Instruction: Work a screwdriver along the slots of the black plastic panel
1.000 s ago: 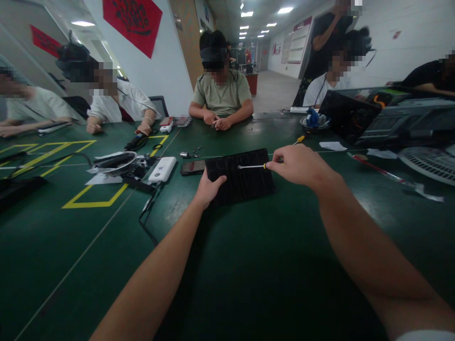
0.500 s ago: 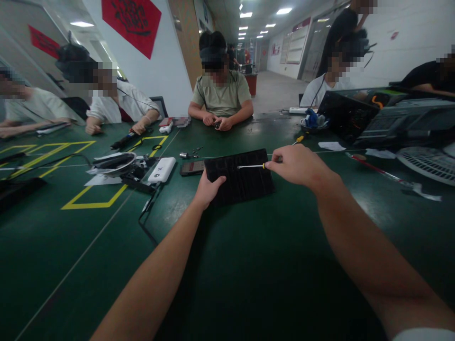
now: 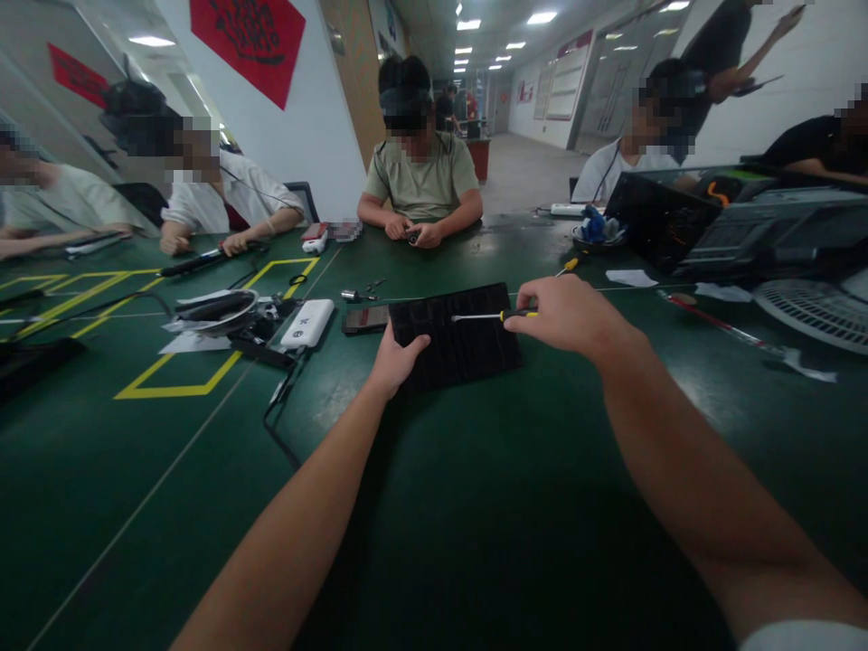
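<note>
My left hand (image 3: pixel 401 360) grips the left edge of a flat black panel (image 3: pixel 475 348), thumb on its face and the other fingers hidden behind. The panel is tilted up toward me above the green table. In my right hand (image 3: pixel 566 312) is a screwdriver (image 3: pixel 478 316) with a yellow and black handle, pinched between thumb and fingers. Its shaft points left across the panel, and the tip lies over the panel's middle; I cannot tell whether it touches. A phone (image 3: pixel 364 319) lies partly behind the panel's left side.
A white power bank (image 3: pixel 307 324) with a cable lies left, beside a cluttered round dish (image 3: pixel 223 312). Another screwdriver (image 3: pixel 571 264) lies beyond my right hand. A computer case (image 3: pixel 759 226) and white fan grille (image 3: pixel 817 312) stand right. Several people sit around the table (image 3: pixel 475 506).
More of the screwdriver's handle shows, as my right fingers have shifted on it. The panel stays nearly still. At left, a co-worker's black tool has swung to a flatter angle.
</note>
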